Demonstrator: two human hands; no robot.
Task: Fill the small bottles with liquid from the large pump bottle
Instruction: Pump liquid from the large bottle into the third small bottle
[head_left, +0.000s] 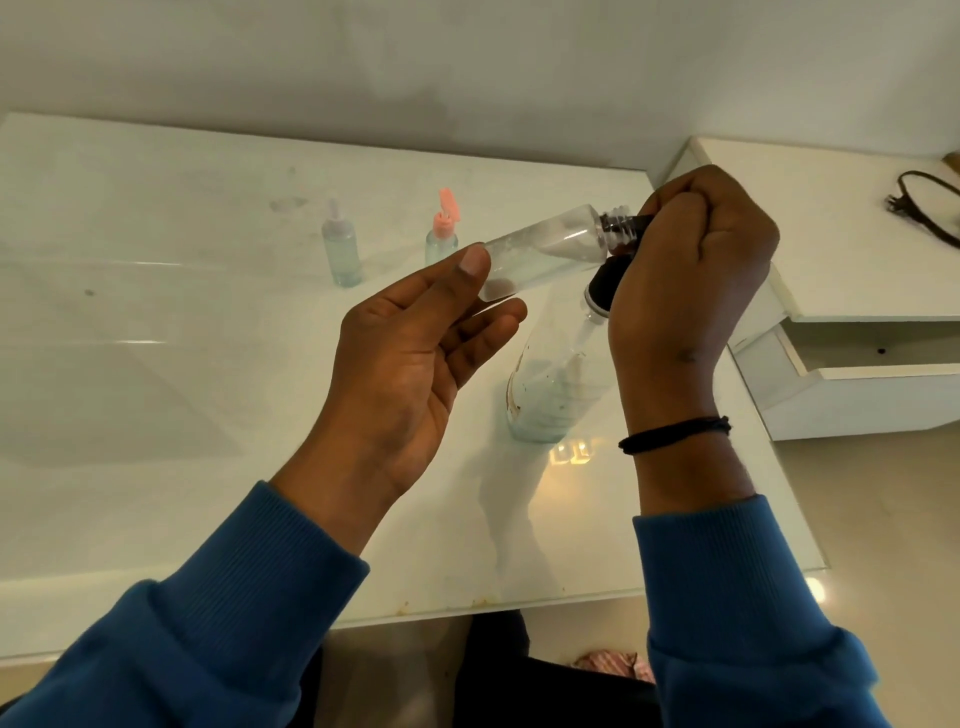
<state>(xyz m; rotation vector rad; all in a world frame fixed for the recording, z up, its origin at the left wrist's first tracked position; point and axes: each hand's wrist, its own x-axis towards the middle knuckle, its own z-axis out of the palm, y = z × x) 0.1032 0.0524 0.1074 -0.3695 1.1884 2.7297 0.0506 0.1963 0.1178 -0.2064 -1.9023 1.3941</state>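
Holding a small clear bottle (540, 254) nearly on its side above the white table (156, 364), left hand (410, 358) has thumb on top and fingers underneath, pinching the bottle's base end; fingers lie close together, only lightly curled. Bottle neck, threaded and uncapped, points right at the right hand (691, 275). Right hand is a closed fist, fingers curled tight round the dark pump head (631, 226), whose nozzle meets the small bottle's mouth just left of the knuckles. Below that fist, large pump bottle (550, 384) stands on the table, clear, low liquid at the bottom, dark collar under the heel of the hand. Black band (675, 434) on right wrist, blue sleeves (223, 639) on both arms. Beyond the left fingertips, well apart: pink-capped small bottle (442, 234) with its flip lid up, and further left a clear-capped small bottle (340, 247), both upright. Far right of the fist, a dark cable (924, 208) on a white shelf (831, 234).
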